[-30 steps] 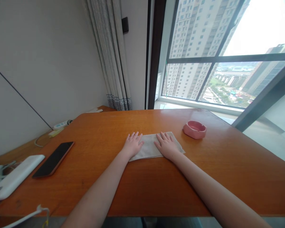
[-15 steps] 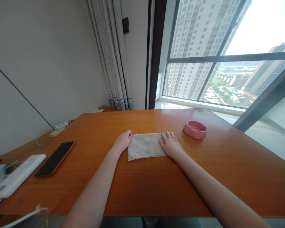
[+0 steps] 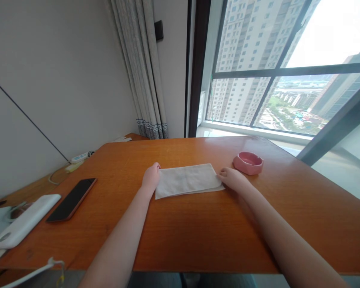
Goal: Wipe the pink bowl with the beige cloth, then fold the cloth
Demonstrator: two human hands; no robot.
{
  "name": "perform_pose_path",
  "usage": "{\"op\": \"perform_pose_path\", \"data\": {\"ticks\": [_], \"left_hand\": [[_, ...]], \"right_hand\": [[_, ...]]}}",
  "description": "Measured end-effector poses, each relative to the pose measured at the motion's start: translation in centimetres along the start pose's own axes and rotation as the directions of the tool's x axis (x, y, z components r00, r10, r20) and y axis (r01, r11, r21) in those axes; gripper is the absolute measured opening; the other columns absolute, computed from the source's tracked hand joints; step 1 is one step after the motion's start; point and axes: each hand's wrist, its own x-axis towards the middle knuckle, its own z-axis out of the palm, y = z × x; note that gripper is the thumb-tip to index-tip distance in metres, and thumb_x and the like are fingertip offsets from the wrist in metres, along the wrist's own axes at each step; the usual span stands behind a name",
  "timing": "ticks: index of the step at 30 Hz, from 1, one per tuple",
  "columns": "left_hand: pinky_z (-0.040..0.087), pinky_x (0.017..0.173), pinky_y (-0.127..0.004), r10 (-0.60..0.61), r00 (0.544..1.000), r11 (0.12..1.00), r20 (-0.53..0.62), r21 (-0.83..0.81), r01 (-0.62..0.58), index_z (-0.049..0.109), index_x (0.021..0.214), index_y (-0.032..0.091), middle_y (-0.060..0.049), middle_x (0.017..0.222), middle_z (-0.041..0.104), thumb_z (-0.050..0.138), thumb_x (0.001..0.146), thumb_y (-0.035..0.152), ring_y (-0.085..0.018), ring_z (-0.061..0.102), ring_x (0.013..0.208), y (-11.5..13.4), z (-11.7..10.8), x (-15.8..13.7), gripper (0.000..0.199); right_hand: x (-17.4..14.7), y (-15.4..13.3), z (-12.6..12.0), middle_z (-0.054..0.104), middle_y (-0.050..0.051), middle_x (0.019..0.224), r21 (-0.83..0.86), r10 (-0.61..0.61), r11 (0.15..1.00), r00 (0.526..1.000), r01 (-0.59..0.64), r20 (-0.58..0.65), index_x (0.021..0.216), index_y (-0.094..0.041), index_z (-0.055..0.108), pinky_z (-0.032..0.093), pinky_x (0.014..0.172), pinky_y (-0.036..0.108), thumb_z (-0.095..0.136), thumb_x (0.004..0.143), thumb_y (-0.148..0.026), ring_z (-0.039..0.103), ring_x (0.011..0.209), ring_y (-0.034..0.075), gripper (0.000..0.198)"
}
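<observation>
A folded white cloth [image 3: 187, 180] lies flat on the wooden table [image 3: 180, 232], its layers slightly offset along the near edge. My left hand [image 3: 151, 176] is closed at the cloth's left edge, thumb and fingers pinching its far left corner. At the right edge, my right hand [image 3: 234, 179] has its fingers curled together, the tips meeting the side of the cloth. Part of that grip is hidden behind the hand. Just beyond my right hand sits a pink ashtray-like dish [image 3: 248, 163].
On the left lie a black-screened phone [image 3: 72, 200] and a long white device [image 3: 24, 222]. A power strip [image 3: 80, 157] rests by the wall, and a white cable [image 3: 30, 276] hangs at the near left edge. A window [image 3: 273, 96] stands behind the table's right side.
My right hand has gone from lying flat on the cloth to curled fingers at its right edge. The cloth and my left hand have shifted slightly left.
</observation>
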Motion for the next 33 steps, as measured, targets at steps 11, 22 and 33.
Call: {"op": "perform_pose_path", "data": {"ticks": [11, 22, 33], "left_hand": [[0.042, 0.071, -0.032, 0.028, 0.998, 0.997, 0.052, 0.066, -0.032, 0.056, 0.091, 0.019, -0.009, 0.094, 0.065, 0.044, 0.088, 0.028, -0.022, 0.059, 0.086, -0.2, 0.4, 0.1, 0.015], [0.032, 0.107, -0.04, 0.346, 0.936, 0.935, -0.064, 0.103, -0.339, 0.05, 0.125, 0.019, -0.011, 0.135, 0.049, 0.035, 0.094, 0.033, -0.022, 0.043, 0.125, 4.2, 0.8, -1.9, 0.038], [0.005, 0.115, -0.048, 0.526, 0.655, 0.831, 0.542, -0.166, -0.53, 0.038, 0.139, 0.035, -0.001, 0.156, 0.015, 0.03, 0.091, 0.055, -0.023, 0.008, 0.144, 5.1, 0.9, -2.8, 0.053]], "right_hand": [[-0.7, -2.0, -0.5, 0.062, 0.0, 0.066, 0.13, -0.054, 0.991, 0.994, 0.042, 0.092, 0.078, -0.019, 0.061, 0.034, 0.054, 0.024, 0.051, 0.072, -0.017, 0.055, 0.06, 0.014, 0.012], [-1.2, -4.9, 1.5, 0.052, 0.013, 0.129, -0.061, -0.401, 0.915, 0.878, 0.4, -0.263, 0.119, -0.015, 0.056, 0.033, 0.103, 0.038, 0.041, 0.088, -0.028, 0.045, 0.121, 0.025, 0.037], [-0.5, -5.0, 4.8, 0.02, 0.008, 0.154, -0.231, -0.177, 0.951, 0.974, 0.207, 0.143, 0.146, -0.019, 0.028, 0.017, 0.112, 0.048, 0.023, 0.093, -0.054, 0.016, 0.141, 0.031, 0.064]]}}
